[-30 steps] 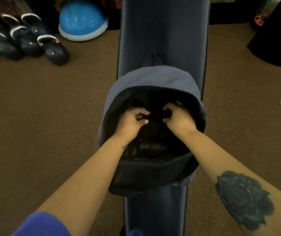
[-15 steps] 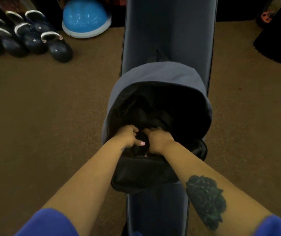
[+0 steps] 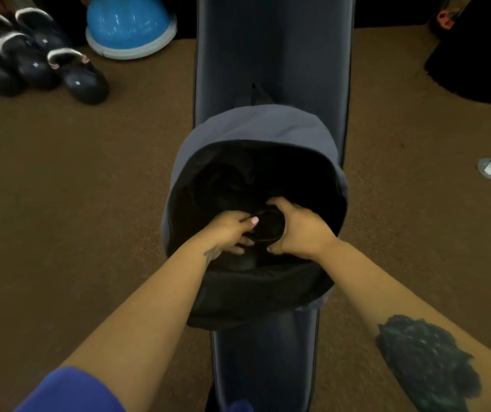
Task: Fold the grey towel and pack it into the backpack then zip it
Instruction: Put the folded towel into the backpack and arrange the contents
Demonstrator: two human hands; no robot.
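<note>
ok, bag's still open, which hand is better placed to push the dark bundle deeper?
Probably right. The right hand wraps the dark bundle from the side inside the backpack; the left hand only pinches its edge.

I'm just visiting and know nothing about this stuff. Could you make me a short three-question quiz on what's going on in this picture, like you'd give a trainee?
1. True or false: the backpack lies on the brown carpet.
2. Multiple choice: where are the left hand and the right hand? A) on the blue dome B) inside the backpack's open mouth C) on the kettlebells
3. Is the backpack zipped shut yet?

Key
1. False: it rests on the dark padded bench.
2. B: both hands grip a dark bundle there, too dim to identify.
3. No, the mouth gapes wide open.
</note>
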